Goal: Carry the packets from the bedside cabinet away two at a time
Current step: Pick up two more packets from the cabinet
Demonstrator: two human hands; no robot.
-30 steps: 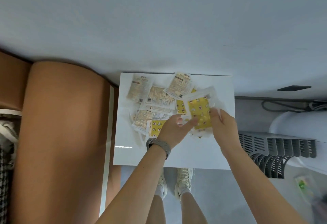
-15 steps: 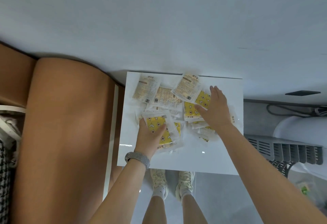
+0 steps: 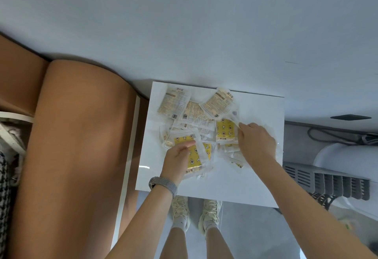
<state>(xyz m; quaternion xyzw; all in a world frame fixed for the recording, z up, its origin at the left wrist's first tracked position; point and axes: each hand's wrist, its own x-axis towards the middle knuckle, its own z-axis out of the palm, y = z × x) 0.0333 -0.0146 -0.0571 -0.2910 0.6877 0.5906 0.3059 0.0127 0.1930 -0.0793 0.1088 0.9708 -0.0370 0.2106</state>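
Head view. Since half a second back: right hand (image 3: pixel 256 143) drawn off the yellow packets, no longer flat on the heap, now pinching the edge of a yellow packet (image 3: pixel 226 131) between thumb and fingertips. Left hand (image 3: pixel 178 159) lifted slightly, thumb and fingers closed on another yellow packet (image 3: pixel 195 155), which tilts up off the pile.

Packets (image 3: pixel 192 115) heaped on the far half of the white bedside cabinet (image 3: pixel 235 185), some reaching its back edge by the wall. Near half of the top bare; right strip mostly bare too. Brown padded headboard (image 3: pixel 77 146) close along the left side. Grey slatted appliance (image 3: pixel 327 179) to the right, below the top.

Both forearms reaching forward, left wrist with grey band (image 3: pixel 163 185). Pale shoes (image 3: pixel 196 211) under the front edge.
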